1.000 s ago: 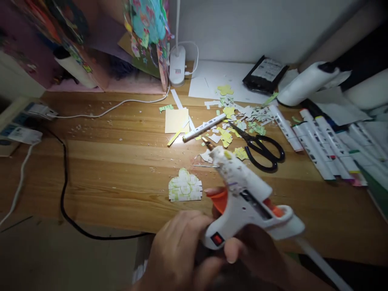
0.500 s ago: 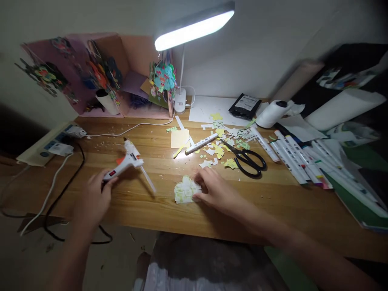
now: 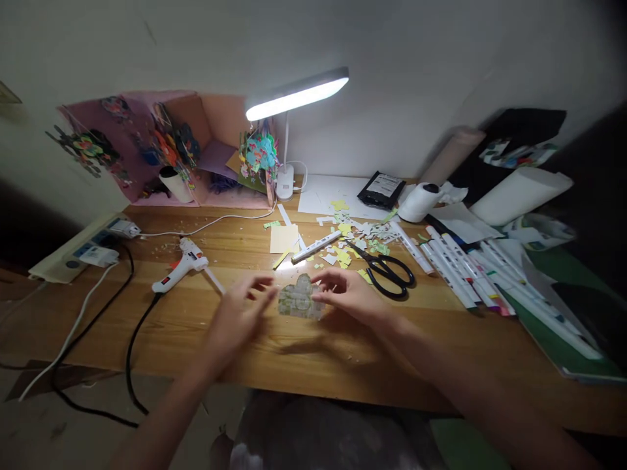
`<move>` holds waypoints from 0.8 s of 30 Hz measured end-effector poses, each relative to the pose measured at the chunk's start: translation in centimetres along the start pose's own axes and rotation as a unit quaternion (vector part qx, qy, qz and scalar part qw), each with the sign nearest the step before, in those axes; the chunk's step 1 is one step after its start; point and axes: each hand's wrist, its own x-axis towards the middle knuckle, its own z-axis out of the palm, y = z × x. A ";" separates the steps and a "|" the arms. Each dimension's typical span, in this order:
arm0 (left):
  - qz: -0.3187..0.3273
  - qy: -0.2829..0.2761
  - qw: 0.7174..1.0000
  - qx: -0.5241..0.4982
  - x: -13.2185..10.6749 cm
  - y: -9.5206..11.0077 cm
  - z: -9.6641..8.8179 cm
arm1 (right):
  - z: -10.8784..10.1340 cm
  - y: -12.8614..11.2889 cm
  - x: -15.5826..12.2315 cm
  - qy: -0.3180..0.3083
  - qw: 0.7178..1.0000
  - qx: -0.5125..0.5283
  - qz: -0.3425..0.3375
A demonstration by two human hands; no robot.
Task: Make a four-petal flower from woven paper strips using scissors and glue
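A pale green and white paper cutout [image 3: 300, 301] is lifted just above the wooden desk [image 3: 196, 326], pinched at its right edge by my right hand [image 3: 350, 297]. My left hand [image 3: 240, 313] hovers at the cutout's left side with fingers spread, close to it, holding nothing. A white hot glue gun [image 3: 180, 269] with a black cord lies on the desk to the left, apart from both hands.
Black scissors [image 3: 389, 271], a white marker [image 3: 316, 247], a yellow card [image 3: 284, 239] and paper scraps lie behind the cutout. A row of markers [image 3: 460, 264] sits right. A lit desk lamp [image 3: 296, 98], pink cardboard display [image 3: 161, 143] and power strip [image 3: 83, 245] stand behind and left.
My left hand has let go of the glue gun, which now lies on the desk, and moved right to the cutout. My right hand has lifted the cutout off the desk.
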 end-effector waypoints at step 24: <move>-0.119 -0.220 0.929 -0.275 7.0 1.9 7.8 | -11.4 1.5 -0.7 0.451 0.858 0.217 -0.115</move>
